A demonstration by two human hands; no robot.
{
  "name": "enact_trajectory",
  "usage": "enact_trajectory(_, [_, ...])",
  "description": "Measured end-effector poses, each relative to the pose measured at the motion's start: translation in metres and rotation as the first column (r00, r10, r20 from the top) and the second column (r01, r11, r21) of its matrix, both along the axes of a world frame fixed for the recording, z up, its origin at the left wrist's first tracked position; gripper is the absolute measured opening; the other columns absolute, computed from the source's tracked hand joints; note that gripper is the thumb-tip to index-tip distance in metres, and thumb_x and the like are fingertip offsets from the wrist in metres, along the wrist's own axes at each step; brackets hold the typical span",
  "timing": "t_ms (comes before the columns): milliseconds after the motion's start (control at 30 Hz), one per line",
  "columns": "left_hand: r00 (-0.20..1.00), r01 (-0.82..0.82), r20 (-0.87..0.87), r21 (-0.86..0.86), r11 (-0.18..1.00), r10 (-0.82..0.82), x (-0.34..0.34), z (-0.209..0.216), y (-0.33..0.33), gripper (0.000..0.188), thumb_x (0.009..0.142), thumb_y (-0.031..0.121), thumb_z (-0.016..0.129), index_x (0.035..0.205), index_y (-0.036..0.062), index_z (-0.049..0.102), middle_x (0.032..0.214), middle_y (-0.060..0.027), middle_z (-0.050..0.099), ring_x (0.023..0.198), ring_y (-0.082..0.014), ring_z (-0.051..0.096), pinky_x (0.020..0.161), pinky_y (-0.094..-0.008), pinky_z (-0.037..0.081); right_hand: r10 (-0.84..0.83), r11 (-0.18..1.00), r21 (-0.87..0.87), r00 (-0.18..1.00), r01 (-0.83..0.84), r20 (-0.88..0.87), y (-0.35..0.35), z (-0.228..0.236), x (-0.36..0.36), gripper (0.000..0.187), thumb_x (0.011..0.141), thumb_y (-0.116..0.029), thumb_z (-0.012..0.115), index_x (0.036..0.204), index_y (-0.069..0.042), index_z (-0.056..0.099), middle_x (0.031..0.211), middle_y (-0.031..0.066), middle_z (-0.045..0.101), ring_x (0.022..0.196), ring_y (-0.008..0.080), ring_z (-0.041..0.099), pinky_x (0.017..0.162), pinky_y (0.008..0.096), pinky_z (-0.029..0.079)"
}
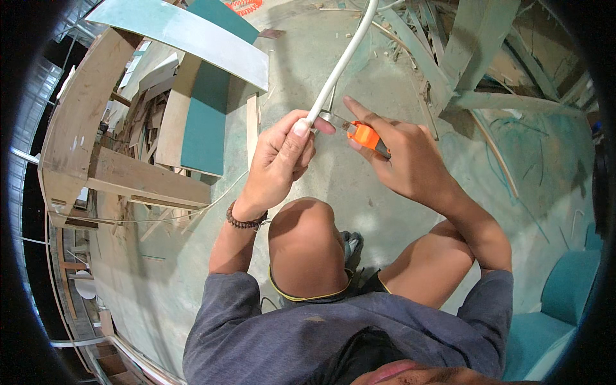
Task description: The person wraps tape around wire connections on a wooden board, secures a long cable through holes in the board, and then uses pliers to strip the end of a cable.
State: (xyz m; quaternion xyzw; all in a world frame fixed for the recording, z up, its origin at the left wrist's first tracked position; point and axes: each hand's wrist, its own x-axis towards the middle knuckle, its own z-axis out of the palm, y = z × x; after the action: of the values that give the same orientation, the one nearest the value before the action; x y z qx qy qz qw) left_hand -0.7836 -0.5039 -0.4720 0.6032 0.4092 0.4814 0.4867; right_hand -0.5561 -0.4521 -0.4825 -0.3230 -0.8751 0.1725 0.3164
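Observation:
A long white tube or thick cable (346, 58) runs down from the top edge, its lower end pinched between the thumb and fingers of my left hand (279, 154). A thinner grey cord hangs close beside it. My right hand (410, 157) grips an orange utility knife (366, 136) with a dark handle end, its index finger stretched out toward the tube. The knife's thin blade points at a small shiny, rounded piece (326, 116) by my left fingertips. Whether the blade touches it, I cannot tell.
Wooden framing (147, 176) stands at the left, with a white-topped panel (186, 35) and a teal board (206, 119). At the upper right are pale timber beams (507, 101) and scrap wood. A teal chair (568, 289) is at the lower right.

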Motion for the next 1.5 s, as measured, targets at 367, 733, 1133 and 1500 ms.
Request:
enact_trajectory(367, [0.998, 0.039, 0.043, 0.003, 0.999, -0.039, -0.003, 0.0, 0.0, 0.042, 0.111, 0.035, 0.041, 0.119, -0.0012, 0.06, 0.059, 0.0087, 0.035, 0.05, -0.002, 0.028, 0.046, -0.0202, 0.025, 0.029, 1.0, -0.003, 0.996, -0.029, -0.081, 0.002, -0.007, -0.005, 0.064, 0.086, -0.011, 0.069, 0.147, -0.007, 0.049, 0.097, 0.0217, 0.069, 0.085, 0.0404, 0.069, 0.073, 0.0475, 0.054])
enact_trajectory(733, [0.963, 0.148, 0.244, -0.112, 0.983, -0.117, -0.007, 0.004, -0.001, 0.041, 0.11, 0.034, 0.042, 0.117, -0.002, 0.059, 0.061, 0.0086, 0.032, 0.051, -0.0019, 0.024, 0.045, -0.0202, 0.022, 0.165, 0.985, -0.027, 0.967, -0.173, -0.194, 0.01, -0.014, -0.01, 0.057, 0.089, -0.004, 0.064, 0.144, -0.007, 0.051, 0.105, 0.024, 0.062, 0.094, 0.0418, 0.064, 0.082, 0.0474, 0.052])
enact_trajectory(1133, [0.989, -0.069, -0.127, 0.075, 0.995, 0.078, -0.003, 0.0, 0.005, 0.027, 0.108, 0.025, 0.051, 0.111, 0.0014, 0.064, 0.061, 0.0033, 0.042, 0.052, -0.0066, 0.036, 0.048, -0.0254, 0.03, 0.172, 0.964, -0.171, 0.97, -0.201, -0.172, 0.012, -0.011, -0.006, 0.035, 0.089, -0.011, 0.068, 0.118, 0.002, 0.055, 0.097, 0.0283, 0.065, 0.091, 0.0485, 0.064, 0.078, 0.0494, 0.051])
enact_trajectory(1500, [0.432, 0.036, -0.512, 0.833, 0.552, 0.743, 0.002, 0.0, 0.011, 0.03, 0.083, 0.004, 0.07, 0.111, 0.0131, 0.068, 0.072, -0.0074, 0.054, 0.056, -0.0256, 0.056, 0.052, -0.0358, 0.044, 0.068, 0.997, 0.025, 0.997, -0.069, 0.042, 0.022, -0.005, 0.009, 0.039, 0.09, -0.017, 0.073, 0.119, 0.002, 0.057, 0.092, 0.0245, 0.066, 0.082, 0.0416, 0.067, 0.072, 0.0442, 0.052])
